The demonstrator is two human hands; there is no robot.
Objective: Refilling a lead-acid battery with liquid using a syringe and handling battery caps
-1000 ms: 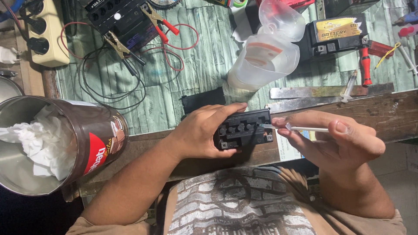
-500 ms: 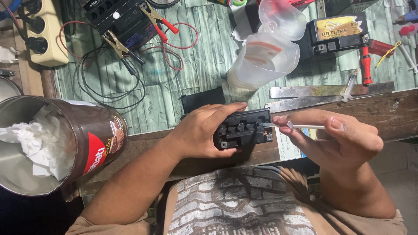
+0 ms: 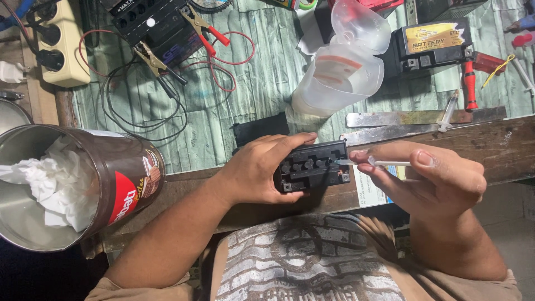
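At surface's [image 3: 518,146] near edge, just over the lap: small black battery [image 3: 313,166] gripped by left hand [image 3: 262,170], fingers curled over its far side and thumb under, clamped tight, top face with its row of fill holes turned up and level, likely to keep the holes open to view. Right hand [image 3: 432,177] closed around a clear syringe [image 3: 382,163], pinched between thumb and fingers, tip laid at the battery's right end hole, held nearly flat for fine aim. Behind, a clear jug [image 3: 340,75] stands within reach. Further back, a second battery [image 3: 432,42] and a red screwdriver [image 3: 469,83]. Far left, clip leads [image 3: 200,28] on a charger-side battery [image 3: 150,25], and a tin [image 3: 120,181] stuffed with white tissue [image 3: 44,181], well apart.
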